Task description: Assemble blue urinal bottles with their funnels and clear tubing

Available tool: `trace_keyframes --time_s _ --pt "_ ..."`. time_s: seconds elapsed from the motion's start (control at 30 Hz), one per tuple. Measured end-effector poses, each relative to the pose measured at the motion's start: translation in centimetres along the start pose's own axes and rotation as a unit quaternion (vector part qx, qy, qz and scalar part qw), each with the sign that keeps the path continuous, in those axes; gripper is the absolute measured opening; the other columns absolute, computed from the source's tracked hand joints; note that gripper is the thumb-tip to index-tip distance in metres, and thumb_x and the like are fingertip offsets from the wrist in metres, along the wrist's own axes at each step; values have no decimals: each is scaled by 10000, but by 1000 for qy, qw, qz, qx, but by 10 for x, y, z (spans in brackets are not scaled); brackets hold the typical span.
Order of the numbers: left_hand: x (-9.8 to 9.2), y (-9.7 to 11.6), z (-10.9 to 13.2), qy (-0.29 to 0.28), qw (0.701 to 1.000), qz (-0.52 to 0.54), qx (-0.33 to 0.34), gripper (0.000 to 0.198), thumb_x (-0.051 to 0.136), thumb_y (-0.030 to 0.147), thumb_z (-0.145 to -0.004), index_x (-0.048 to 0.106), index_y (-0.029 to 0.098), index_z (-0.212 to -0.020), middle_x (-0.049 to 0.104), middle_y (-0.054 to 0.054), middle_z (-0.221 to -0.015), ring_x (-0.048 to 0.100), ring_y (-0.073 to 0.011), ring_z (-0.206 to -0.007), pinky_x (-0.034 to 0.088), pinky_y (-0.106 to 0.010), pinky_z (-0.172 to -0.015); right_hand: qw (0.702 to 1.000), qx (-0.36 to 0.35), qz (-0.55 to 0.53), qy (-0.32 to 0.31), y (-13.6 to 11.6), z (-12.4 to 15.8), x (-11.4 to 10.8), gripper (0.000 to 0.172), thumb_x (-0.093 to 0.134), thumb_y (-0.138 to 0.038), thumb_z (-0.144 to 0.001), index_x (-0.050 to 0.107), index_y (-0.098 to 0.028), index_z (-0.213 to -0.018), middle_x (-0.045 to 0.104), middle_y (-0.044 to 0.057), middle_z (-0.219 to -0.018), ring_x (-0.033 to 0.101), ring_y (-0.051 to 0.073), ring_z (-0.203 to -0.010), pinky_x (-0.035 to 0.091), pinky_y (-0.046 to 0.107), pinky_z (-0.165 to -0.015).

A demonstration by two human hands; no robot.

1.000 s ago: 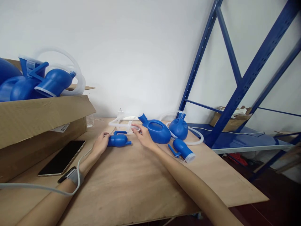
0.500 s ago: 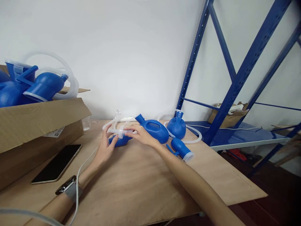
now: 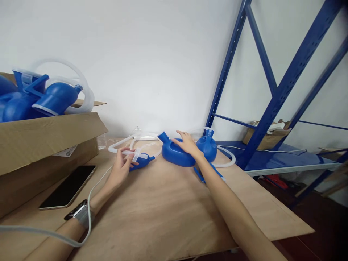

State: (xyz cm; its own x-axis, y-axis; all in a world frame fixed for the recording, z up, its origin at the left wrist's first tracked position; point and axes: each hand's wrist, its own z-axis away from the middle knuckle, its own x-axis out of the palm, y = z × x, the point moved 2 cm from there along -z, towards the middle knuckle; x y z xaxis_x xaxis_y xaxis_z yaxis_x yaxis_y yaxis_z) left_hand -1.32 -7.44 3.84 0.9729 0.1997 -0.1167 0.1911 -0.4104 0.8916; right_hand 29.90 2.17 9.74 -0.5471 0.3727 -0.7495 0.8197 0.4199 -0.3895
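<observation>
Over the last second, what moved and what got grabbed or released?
The right hand let go of the clear tube and moved right onto the big blue container. The left hand left the small blue bottle and took the tube. Phone, cardboard box and round blue bottle stayed put.

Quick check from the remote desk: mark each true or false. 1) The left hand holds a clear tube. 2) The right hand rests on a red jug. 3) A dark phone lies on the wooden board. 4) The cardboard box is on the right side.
1) True: the left hand pinches the clear plastic tube.
2) False: the right hand rests on the blue plastic jug with a handle.
3) True: the dark flat phone lies on the wooden board.
4) False: the open cardboard box stands on the left.
</observation>
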Motion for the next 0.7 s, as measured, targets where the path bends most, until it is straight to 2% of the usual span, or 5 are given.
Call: trace_keyframes --time_s 0.13,0.23,0.33,0.47,0.7 --pt "-4 -4 -4 21 1000 -2 -16 478 577 582 -886 428 233 -1177 698 -35 -949 707 -186 -675 544 -303 -621 989 59 -113 -69 29 1 6 526 610 -569 -930 648 -199 -1301 680 138 -1302 635 283 -1179 469 426 -1022" --pt "-6 -4 -5 41 999 -2 -10 460 582 565 -884 434 233 -1165 671 -5 -853 715 -196 -672 538 -290 -595 980 49 -181 -73 30 1 10 430 607 -565 -919 706 -198 -1118 745 73 -1042 682 224 -947 514 345 -859" --pt "-8 -2 -6 62 998 -13 -11 448 583 552 -884 451 230 -1167 663 1 -811 715 -199 -665 524 -277 -574 955 21 -263 -134 22 2 11 424 614 -581 -893 718 -173 -951 705 23 -818 639 168 -728 491 281 -712" --pt "-9 0 -4 71 997 -24 -15 464 598 552 -880 470 226 -1185 659 10 -752 716 -213 -669 522 -286 -587 930 -2 -308 -202 9 6 10 445 645 -598 -862 710 -158 -875 643 -4 -740 561 128 -644 431 235 -608" --pt "-9 12 0 96 995 -32 3 407 599 530 -902 496 243 -1172 685 0 -789 714 -209 -656 519 -284 -575 931 -12 -282 -234 -13 9 14 482 624 -629 -864 727 -159 -888 644 5 -810 496 110 -636 362 215 -537"
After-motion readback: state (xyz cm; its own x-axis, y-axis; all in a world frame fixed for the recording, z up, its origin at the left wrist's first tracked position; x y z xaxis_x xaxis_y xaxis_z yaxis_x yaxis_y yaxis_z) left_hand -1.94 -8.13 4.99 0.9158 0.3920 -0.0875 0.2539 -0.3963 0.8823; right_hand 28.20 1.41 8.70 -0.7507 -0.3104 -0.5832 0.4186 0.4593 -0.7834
